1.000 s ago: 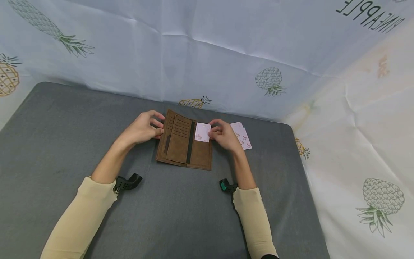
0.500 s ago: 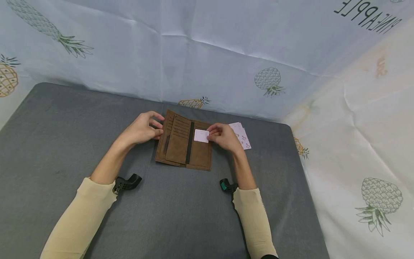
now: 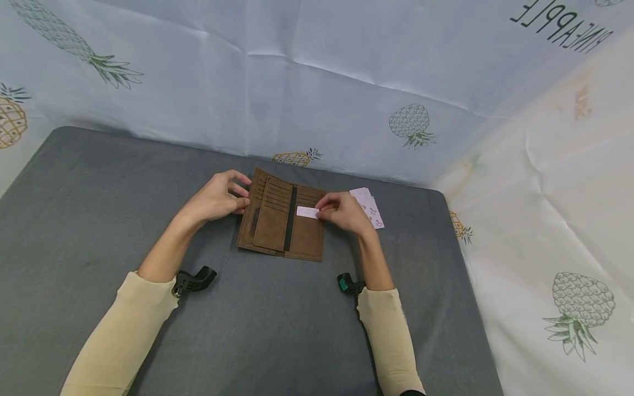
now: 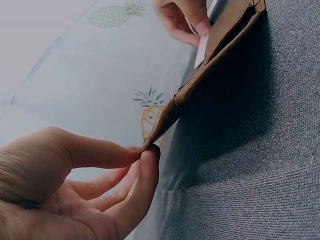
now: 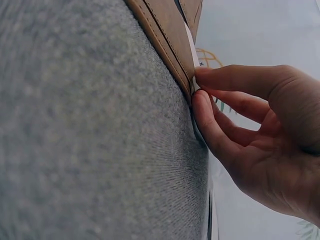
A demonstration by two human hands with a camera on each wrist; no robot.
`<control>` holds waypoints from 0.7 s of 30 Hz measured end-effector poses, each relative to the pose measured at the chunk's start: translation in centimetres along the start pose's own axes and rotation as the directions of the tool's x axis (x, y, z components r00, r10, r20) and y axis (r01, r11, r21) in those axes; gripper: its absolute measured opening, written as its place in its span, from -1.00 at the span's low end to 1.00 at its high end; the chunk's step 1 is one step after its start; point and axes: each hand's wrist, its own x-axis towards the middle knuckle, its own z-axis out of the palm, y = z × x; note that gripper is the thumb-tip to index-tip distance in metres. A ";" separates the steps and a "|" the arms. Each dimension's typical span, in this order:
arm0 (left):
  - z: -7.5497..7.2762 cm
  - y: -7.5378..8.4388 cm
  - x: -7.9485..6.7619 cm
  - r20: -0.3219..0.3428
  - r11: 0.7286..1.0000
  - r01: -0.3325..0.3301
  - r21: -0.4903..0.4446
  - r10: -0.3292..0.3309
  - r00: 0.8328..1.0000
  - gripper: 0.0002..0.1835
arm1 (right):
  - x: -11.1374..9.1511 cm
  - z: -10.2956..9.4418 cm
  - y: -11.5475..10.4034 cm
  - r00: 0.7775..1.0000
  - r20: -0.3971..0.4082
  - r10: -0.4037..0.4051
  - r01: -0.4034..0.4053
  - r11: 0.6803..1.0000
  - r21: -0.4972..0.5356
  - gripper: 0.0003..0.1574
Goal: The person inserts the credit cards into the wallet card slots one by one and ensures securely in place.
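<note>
Near the frame's middle, one pale card (image 3: 307, 212) pokes from one brown wallet (image 3: 271, 230), its showing strip long sideways. It lies left of the right hand (image 3: 344, 212), nearer of two, whose grip pinches it. The left hand (image 3: 218, 196) pinches the wallet's left edge. Farther right: one card pile (image 3: 371, 209), uncountable.

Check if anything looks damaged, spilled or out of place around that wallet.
Nothing looks damaged or spilled. The left edge of the wallet is lifted, but the left hand pinches it. The loose cards by the right hand are stacked unevenly. On the backdrop, the lettering reads the wrong way round.
</note>
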 end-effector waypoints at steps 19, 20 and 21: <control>0.0 -0.1 0.1 0.006 1.000 0.005 0.005 -0.005 1.000 -0.40 | 0.1 -0.6 0.6 0.999 -0.004 -0.051 0.051 0.998 -0.027 -0.82; 0.0 -0.2 0.2 0.007 1.000 0.005 0.005 -0.005 1.000 -0.41 | 0.0 -0.8 0.8 0.999 -0.016 -0.050 0.049 0.999 -0.012 -0.80; 0.0 -0.2 0.2 0.007 1.000 0.006 0.004 -0.006 1.000 -0.41 | 0.0 -1.1 0.9 0.998 -0.034 -0.044 0.044 0.999 0.001 -0.78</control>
